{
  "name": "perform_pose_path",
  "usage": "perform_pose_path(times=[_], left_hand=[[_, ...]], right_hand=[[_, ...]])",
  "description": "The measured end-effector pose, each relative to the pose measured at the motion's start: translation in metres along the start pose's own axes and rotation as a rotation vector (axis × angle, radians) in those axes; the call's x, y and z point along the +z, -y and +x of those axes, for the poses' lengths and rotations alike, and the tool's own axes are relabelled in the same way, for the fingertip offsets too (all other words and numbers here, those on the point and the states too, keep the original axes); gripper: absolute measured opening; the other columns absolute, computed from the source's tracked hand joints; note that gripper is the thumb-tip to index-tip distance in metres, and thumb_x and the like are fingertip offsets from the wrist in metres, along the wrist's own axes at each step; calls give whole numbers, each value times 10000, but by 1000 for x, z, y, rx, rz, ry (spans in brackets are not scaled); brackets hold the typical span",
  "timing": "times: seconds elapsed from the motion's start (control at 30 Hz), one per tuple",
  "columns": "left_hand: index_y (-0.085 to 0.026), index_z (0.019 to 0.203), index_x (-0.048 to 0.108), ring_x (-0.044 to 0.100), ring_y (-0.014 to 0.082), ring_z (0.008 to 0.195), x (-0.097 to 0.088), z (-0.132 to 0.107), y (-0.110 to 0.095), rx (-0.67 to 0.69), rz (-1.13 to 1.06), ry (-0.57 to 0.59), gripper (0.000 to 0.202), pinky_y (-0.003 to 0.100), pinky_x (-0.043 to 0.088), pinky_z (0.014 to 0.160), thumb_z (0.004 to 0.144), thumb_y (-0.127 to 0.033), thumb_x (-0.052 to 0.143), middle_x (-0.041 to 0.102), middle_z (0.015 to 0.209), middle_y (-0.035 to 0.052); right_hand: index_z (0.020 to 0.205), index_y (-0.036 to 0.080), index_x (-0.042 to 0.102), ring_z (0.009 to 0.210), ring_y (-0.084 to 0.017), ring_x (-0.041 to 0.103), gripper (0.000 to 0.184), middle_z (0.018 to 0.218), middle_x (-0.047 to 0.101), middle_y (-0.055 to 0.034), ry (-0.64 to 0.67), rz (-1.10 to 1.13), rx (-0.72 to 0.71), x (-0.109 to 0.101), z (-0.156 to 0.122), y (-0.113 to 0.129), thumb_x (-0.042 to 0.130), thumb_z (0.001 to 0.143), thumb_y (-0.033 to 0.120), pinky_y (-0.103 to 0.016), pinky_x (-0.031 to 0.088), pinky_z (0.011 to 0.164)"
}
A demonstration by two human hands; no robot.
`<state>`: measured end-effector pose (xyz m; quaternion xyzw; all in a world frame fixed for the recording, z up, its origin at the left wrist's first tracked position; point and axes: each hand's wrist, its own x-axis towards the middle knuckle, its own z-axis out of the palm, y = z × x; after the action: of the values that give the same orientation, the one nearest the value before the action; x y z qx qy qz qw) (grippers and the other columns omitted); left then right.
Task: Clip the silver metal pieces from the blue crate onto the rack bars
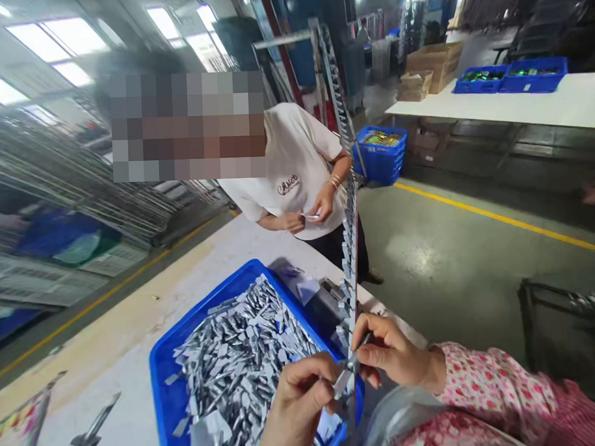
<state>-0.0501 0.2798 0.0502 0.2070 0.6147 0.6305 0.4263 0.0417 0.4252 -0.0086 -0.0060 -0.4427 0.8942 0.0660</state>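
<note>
In the head view, my left hand (303, 398) is closed in a pinch on a small silver metal part (343, 380) with a flat tab. The part is against the lower stretch of a long upright rack bar (349, 247), which carries a row of similar small parts. My right hand (400, 355) is closed at the bar, thumb and fingers pinching the part's other end. Below my hands stands a blue bin (159, 377) heaped with loose silver metal parts (238, 342).
Facing me, a person in a white T-shirt (305, 151) holds a small pale piece in both hands. A metal tool with a flat foot (92, 425) lies on the worktable (111, 359). Blue bins (534, 78) rest on a white table at back right; stacked bins (380, 158) stand on the floor.
</note>
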Motion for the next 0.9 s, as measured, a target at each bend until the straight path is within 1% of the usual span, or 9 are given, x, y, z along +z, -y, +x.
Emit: perform_pose_path(times=[0.13,0.23,0.3,0.4,0.47,0.53,0.67,0.77,0.9], left_hand=[[-155,622,564,570,147,622,-5,1,-2,-121,-112,158,405,259,453,588,652,-508,761,600,699,31],[-166,675,523,550,121,536,-10,1,4,-247,-191,266,373,215,429,498,638,-411,803,582,618,2],[-175,673,470,472,72,453,-12,1,8,-230,-210,206,427,171,383,444,580,-348,849,523,549,-48],[-181,658,419,470,66,483,-14,2,7,-38,-99,-23,464,161,416,464,558,-268,863,533,572,-60],[-189,667,421,533,98,554,-16,2,5,100,14,-148,431,187,474,520,586,-226,843,584,615,-44],[-191,667,432,547,105,566,-20,2,6,179,94,-209,398,193,490,532,608,-208,826,599,629,-40],[-186,686,535,545,100,557,-26,2,14,166,192,-191,293,179,486,521,625,-243,816,594,626,-33],[-191,715,602,581,116,568,-28,3,12,145,277,-117,202,188,510,523,665,-257,787,629,651,-11],[-233,953,655,669,174,692,-31,2,-3,121,357,-107,273,250,576,627,701,-253,757,705,824,29]], right_hand=[[929,164,542,482,-58,492,289,618,532,50,-3,-287,-180,-1,-3,16,650,840,417,-157,385,446],[937,165,580,577,-71,524,212,698,566,23,59,-539,-407,1,-2,24,627,865,359,-180,424,541],[1051,172,553,649,-87,554,254,771,593,2,103,-617,-471,4,0,25,594,889,363,-204,458,619],[1269,168,361,709,-107,572,521,867,598,-29,63,-624,-449,7,3,20,551,896,477,-226,482,646],[1196,169,390,676,-109,564,542,832,588,-17,55,-749,-494,8,6,12,558,859,558,-224,465,608],[999,181,480,633,-109,555,396,744,581,5,86,-978,-593,9,10,3,538,875,552,-227,429,580],[839,188,512,629,-112,581,302,666,598,9,159,-1216,-719,7,17,-9,420,971,444,-240,392,561],[829,181,522,607,-92,580,293,654,605,12,198,-1153,-710,2,19,-11,419,982,409,-216,400,560],[790,172,525,578,-84,554,290,624,583,15,90,-1036,-654,-3,21,-10,454,969,389,-196,389,544]])
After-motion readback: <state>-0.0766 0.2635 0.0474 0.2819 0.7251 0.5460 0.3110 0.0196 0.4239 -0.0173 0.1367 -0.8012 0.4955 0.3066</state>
